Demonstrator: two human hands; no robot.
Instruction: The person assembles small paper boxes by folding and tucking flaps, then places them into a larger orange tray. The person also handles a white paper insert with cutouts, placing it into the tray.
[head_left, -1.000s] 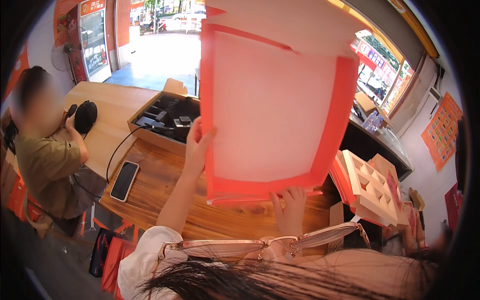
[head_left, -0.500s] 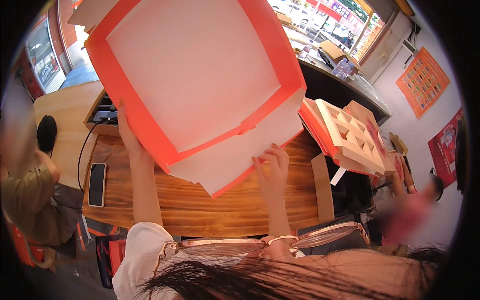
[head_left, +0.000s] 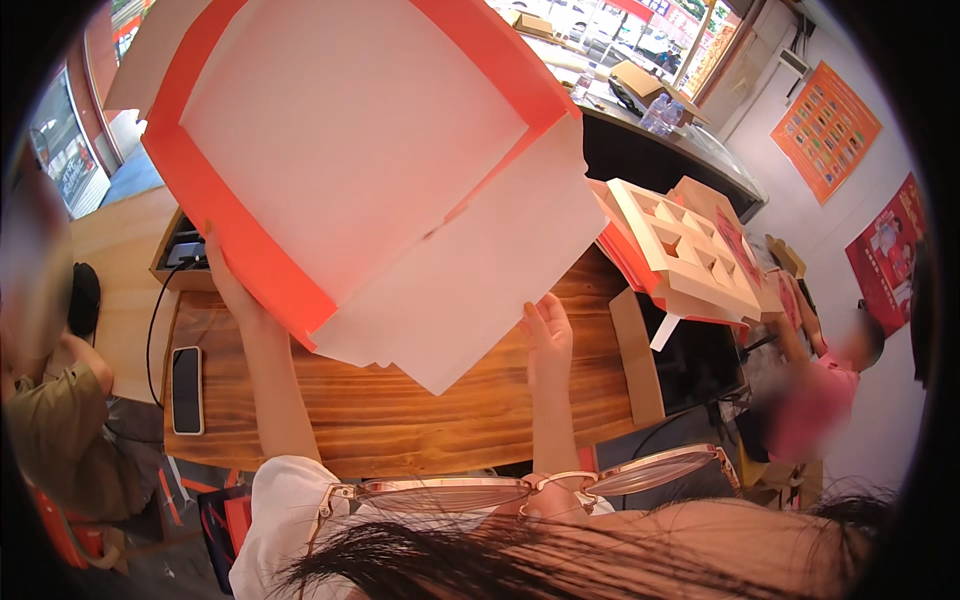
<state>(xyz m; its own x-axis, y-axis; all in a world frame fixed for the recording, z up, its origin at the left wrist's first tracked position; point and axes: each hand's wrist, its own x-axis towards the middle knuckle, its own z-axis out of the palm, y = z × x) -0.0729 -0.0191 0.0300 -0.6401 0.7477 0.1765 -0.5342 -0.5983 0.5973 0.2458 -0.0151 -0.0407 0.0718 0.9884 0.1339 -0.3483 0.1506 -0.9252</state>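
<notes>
A large open cardboard box [head_left: 350, 150], white inside with orange-red side walls, is held up and tilted in front of me. My left hand [head_left: 232, 280] grips its left wall, with most of the fingers hidden behind it. A wide white flap [head_left: 480, 270] slopes down from the box's near side to a pointed corner. My right hand [head_left: 549, 335] is at the flap's lower right edge, its fingers curled and the tips meeting the edge. Below the box lies a brown wooden table [head_left: 420, 430].
A cream divided tray [head_left: 690, 245] rests on stacked orange-red card at the right, above a black screen [head_left: 700, 370] next to a cardboard piece [head_left: 640, 355]. A phone [head_left: 187, 390] lies at the left. People are at the left [head_left: 60, 430] and right [head_left: 815, 400].
The box has shifted left and slightly up. Its near flap has opened out flatter, showing more white and less of the orange-red edge. My right hand stays at the flap's edge.
</notes>
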